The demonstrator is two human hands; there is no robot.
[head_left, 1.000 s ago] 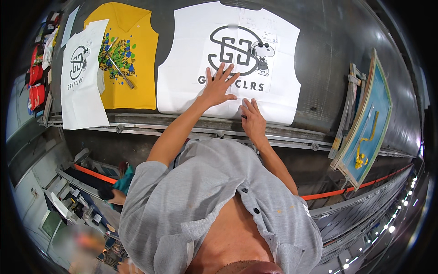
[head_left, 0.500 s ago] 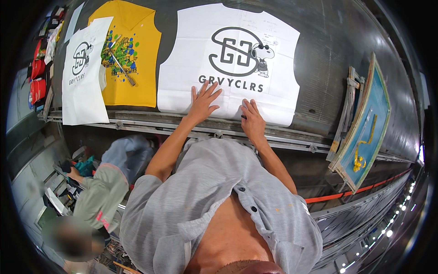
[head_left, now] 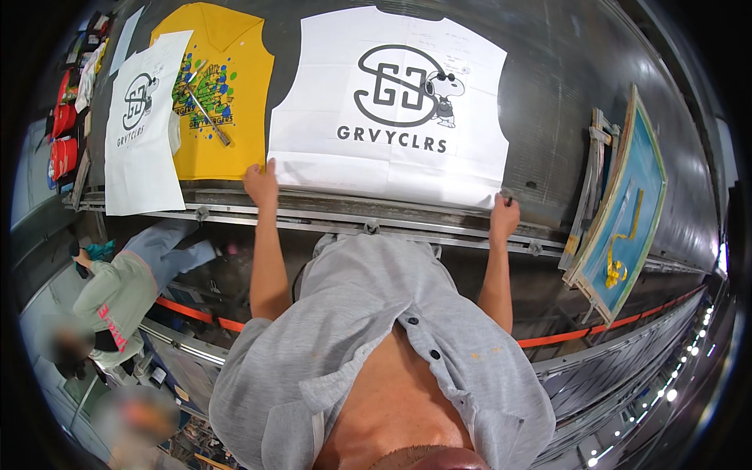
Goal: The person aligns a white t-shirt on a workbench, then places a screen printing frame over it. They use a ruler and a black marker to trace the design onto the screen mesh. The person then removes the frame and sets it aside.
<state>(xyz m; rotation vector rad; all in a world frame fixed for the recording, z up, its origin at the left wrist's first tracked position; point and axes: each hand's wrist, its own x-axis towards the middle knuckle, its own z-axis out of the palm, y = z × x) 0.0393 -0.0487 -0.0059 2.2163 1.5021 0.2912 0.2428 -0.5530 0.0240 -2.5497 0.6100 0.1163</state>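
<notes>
A white shirt panel point(head_left: 313, 94) with a dark logo and a cartoon dog lies flat on the dark table point(head_left: 556, 102) in front of me. My left hand point(head_left: 262, 185) is closed at its near left corner, fingers pinching the edge. At the near right corner my right hand point(head_left: 504, 218) grips the edge, and a small dark object shows at its fingers, too small to name. Left of the panel lies a yellow shirt panel point(head_left: 244, 149) with a colourful print. A long metal-shafted tool point(head_left: 207, 117) rests on it. A white sheet point(head_left: 141, 180) with a similar logo partly covers the yellow panel.
A blue-meshed screen frame point(head_left: 641, 168) leans at the table's right, with a yellow tape measure point(head_left: 615, 272) on it. A metal rail point(head_left: 329, 224) runs along the near edge. A co-worker in a pale green top point(head_left: 129, 290) is at the lower left, beside another blurred person.
My hands have moved apart, from lying near the panel's lower middle to its two near corners. The panel has shifted slightly left. The co-worker has moved left, and another person has come into view.
</notes>
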